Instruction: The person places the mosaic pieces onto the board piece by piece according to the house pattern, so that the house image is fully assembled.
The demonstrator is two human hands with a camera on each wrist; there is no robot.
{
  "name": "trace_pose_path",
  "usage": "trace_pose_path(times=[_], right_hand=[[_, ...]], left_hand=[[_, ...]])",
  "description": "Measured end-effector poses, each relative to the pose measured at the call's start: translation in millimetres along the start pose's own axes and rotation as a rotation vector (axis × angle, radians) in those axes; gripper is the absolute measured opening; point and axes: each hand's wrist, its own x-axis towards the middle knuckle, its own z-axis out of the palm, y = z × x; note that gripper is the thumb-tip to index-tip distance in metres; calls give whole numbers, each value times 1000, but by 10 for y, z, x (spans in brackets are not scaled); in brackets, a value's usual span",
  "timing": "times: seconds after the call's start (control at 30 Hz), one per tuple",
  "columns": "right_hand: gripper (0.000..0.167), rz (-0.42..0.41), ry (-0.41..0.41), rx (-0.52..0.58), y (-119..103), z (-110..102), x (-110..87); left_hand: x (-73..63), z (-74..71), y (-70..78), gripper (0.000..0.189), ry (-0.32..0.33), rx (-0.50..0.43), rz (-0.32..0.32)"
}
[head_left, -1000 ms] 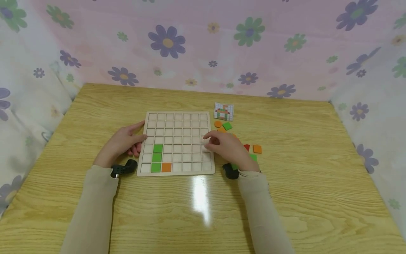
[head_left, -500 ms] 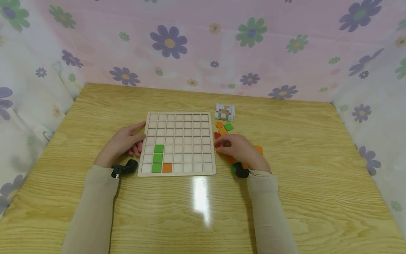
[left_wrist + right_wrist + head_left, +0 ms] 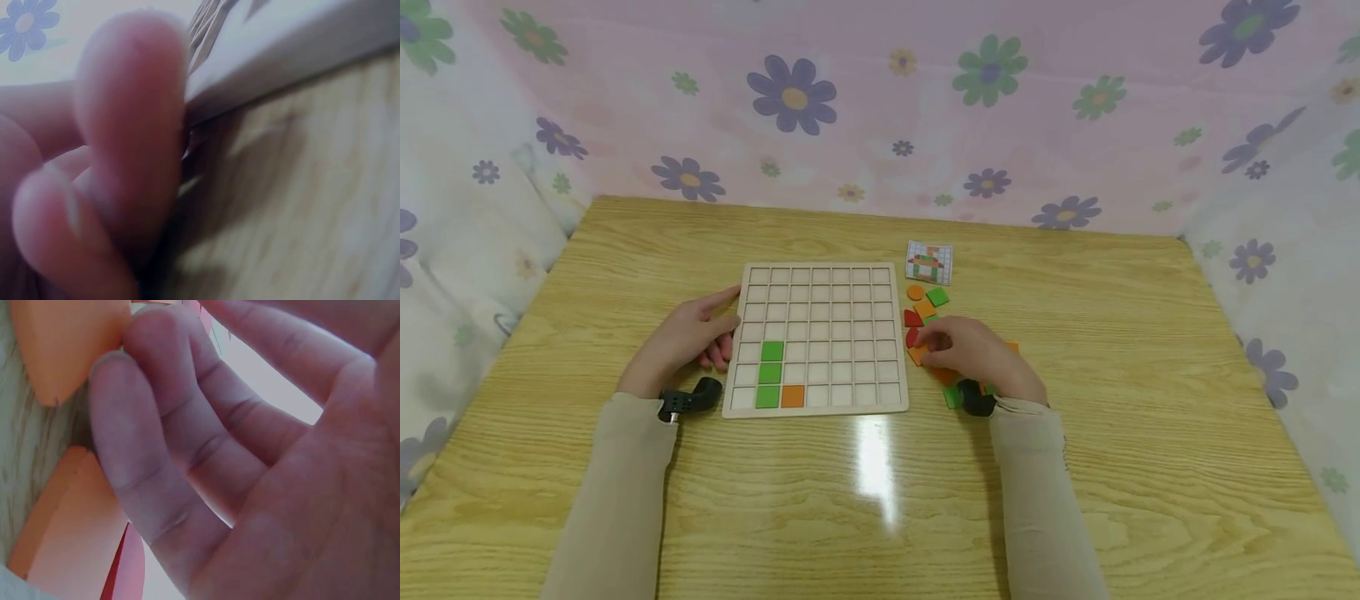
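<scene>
A wooden grid board (image 3: pixel 831 329) lies on the table with three green tiles (image 3: pixel 771 373) stacked in one column and an orange tile (image 3: pixel 793 396) beside the lowest one. My left hand (image 3: pixel 688 337) touches the board's left edge with index finger and thumb, its other fingers bent below. My right hand (image 3: pixel 973 354) is over the loose tiles right of the board. Its bent fingertips are at an orange tile (image 3: pixel 917 356), thumb and index finger apart. In the right wrist view the fingers (image 3: pixel 134 425) are next to orange pieces (image 3: pixel 69 344); their tips' contact is partly hidden.
Above the loose pieces lies a small pattern card (image 3: pixel 928 262). Near it are an orange disc (image 3: pixel 915 292), a green tile (image 3: pixel 937 297) and a red piece (image 3: pixel 913 318). Several more tiles are partly under the right hand. A flowered curtain (image 3: pixel 865 108) borders the wooden table (image 3: pixel 1120 333).
My right hand has moved right, from over the board's right edge to the loose tiles, uncovering red pieces. My left hand stays at the board's left edge.
</scene>
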Motion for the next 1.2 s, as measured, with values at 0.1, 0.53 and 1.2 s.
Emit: trace_pose_path(times=[0.1,0.53,1.2], right_hand=[[18,-4,-4,3,5,15,6],[20,7,-1,-53,-48,45,38],[22,12,-15,-28,-57,43,27]], left_hand=[[-21,11,35,59,-3,-14,-3],[-61,26,100,60,12,-31,-18],[-151,58,283,59,27,-13,-46]])
